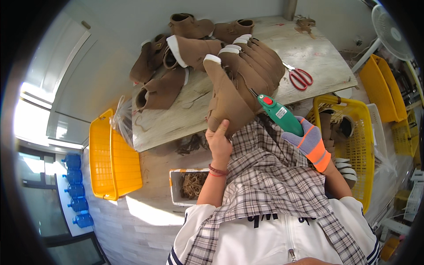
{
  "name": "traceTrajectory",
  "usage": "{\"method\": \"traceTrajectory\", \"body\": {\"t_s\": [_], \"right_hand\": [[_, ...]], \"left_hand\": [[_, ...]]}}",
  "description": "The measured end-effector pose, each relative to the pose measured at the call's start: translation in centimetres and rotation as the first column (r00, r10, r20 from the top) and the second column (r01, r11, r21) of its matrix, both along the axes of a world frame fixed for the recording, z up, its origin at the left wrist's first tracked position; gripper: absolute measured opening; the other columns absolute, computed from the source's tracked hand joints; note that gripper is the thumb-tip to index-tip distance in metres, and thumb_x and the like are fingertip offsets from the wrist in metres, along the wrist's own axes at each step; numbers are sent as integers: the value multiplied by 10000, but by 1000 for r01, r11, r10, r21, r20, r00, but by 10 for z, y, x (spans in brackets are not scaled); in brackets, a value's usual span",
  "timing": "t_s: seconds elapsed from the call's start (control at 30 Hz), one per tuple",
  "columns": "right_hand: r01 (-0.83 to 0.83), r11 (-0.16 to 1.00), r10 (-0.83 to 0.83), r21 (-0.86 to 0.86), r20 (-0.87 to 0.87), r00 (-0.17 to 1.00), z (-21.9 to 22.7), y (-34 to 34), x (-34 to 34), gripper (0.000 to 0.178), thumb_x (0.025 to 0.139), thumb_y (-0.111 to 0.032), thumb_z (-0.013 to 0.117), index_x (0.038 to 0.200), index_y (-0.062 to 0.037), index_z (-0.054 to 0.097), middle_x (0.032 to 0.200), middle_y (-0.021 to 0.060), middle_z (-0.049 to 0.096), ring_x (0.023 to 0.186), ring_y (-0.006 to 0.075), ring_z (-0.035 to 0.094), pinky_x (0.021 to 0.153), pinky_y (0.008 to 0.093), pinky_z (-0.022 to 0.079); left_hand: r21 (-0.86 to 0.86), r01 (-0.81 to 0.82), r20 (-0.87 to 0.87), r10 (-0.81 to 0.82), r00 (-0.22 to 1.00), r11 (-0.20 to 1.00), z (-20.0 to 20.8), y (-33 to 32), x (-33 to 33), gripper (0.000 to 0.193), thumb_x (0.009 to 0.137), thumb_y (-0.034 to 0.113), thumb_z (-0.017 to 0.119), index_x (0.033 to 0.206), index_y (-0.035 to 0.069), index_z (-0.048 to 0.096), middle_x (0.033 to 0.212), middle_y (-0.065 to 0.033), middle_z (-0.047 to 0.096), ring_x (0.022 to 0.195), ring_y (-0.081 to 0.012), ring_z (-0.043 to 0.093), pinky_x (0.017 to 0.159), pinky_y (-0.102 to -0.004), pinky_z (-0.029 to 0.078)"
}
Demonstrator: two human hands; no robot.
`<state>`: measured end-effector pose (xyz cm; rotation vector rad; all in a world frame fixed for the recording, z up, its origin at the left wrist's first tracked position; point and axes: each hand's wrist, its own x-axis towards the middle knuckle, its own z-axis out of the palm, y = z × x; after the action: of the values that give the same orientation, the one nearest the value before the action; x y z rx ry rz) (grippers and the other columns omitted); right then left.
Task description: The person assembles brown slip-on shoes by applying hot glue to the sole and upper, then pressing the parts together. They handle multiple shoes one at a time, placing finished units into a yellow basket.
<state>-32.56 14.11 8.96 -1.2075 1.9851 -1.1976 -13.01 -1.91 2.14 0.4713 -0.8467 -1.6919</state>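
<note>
At far left, a column of blue water bottles (76,192) stands along a pale ledge. Right of it, a yellow basket (126,159) sits on the floor beside the desk (165,121), with a clear plastic bag (123,121) bunched near its upper rim.

On the left part of the desk, loose brown shoe uppers (161,90) lie heaped at differing angles, some showing white edges. Below the desk's near edge, an open box (173,190) contains tangled tan scraps (193,183).

The left hand (219,143), bare, with red bands at the wrist, grasps one brown shoe upper (226,108) by its lower end, thumb on the near face. This upper is held raised at the desk's near edge, in front of the person, white end pointing away. Just beyond and to its right, a row of similar uppers (260,66) leans closely together on the desk.

The right hand (309,139), in a grey and orange glove, is closed around a green handheld tool (280,112) with a red button. The tool's thin tip points at the held upper; contact cannot be determined.

Farther right on the desk lie red-handled scissors (301,78). Beside the desk, a second yellow basket (370,145) contains more brown pieces (327,126). At far right are orange-yellow crates (382,88) and a white fan (391,31).
</note>
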Motion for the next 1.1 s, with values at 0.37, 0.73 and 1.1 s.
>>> {"method": "traceTrajectory", "body": {"t_s": [0.37,0.73,1.1], "right_hand": [[42,999,-42,-8,-35,999,-34,-21,-12,611,724,-368,805,1160,-3,582,880,85,683,749,128,642,687,272,518],[43,998,-35,-50,146,989,-36,-21,-16,581,738,-322,809,1168,-5,579,805,48,668,664,70,614,610,222,497],[-16,999,20,-44,99,995,-39,-25,-8,538,756,-280,798,1155,6,580,821,42,664,678,60,599,605,215,488]], "left_hand": [[-114,-214,95,225,970,970,26,-27,63,289,880,41,620,1163,-20,609,1110,-88,649,980,-210,625,884,-340,494],[124,-402,-40,410,911,907,35,-51,141,387,894,97,619,1257,0,525,1200,-131,594,1089,-293,579,907,-449,499],[-288,-623,168,679,715,727,63,-39,163,306,856,32,645,1152,-28,594,1086,-133,644,994,-258,617,873,-388,513]]}}
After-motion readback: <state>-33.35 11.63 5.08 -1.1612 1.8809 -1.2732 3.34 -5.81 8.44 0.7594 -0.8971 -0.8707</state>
